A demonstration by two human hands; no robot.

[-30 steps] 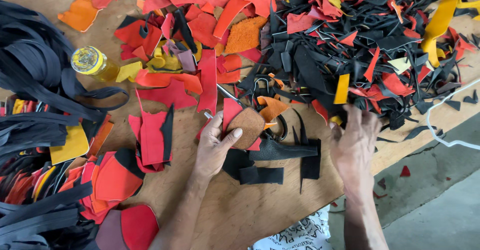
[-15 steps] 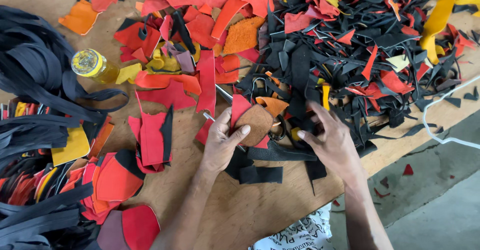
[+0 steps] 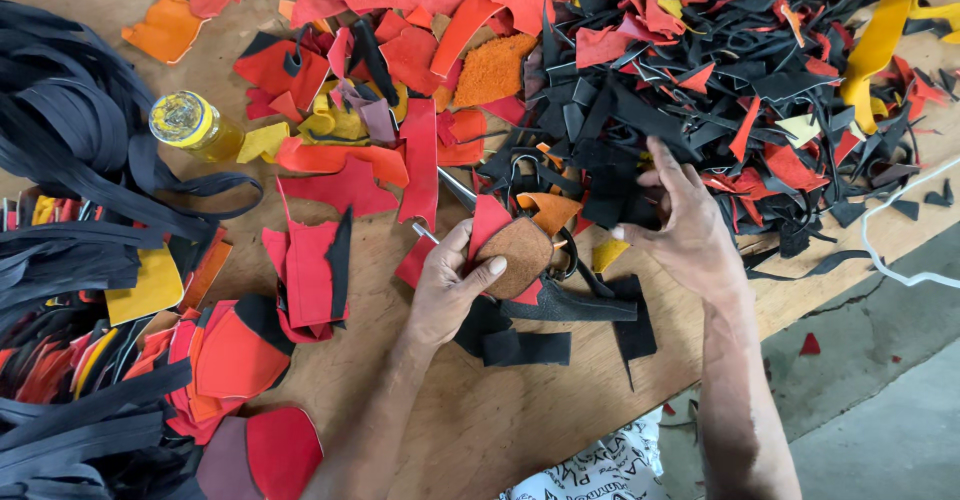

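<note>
Seen from above, a wooden bench (image 3: 480,430) is strewn with leather offcuts. The left hand (image 3: 450,285) has its grip closed on a rounded brown suede piece (image 3: 515,255), thumb across its fuzzy face, just above a flat black strip (image 3: 570,310). The right hand (image 3: 685,225) grasps a black scrap (image 3: 610,200) at the edge of a tangled heap of black, red and yellow scraps (image 3: 720,70). A yellow-capped bottle (image 3: 190,125) lies beside long dark straps (image 3: 70,130) on the left.
</note>
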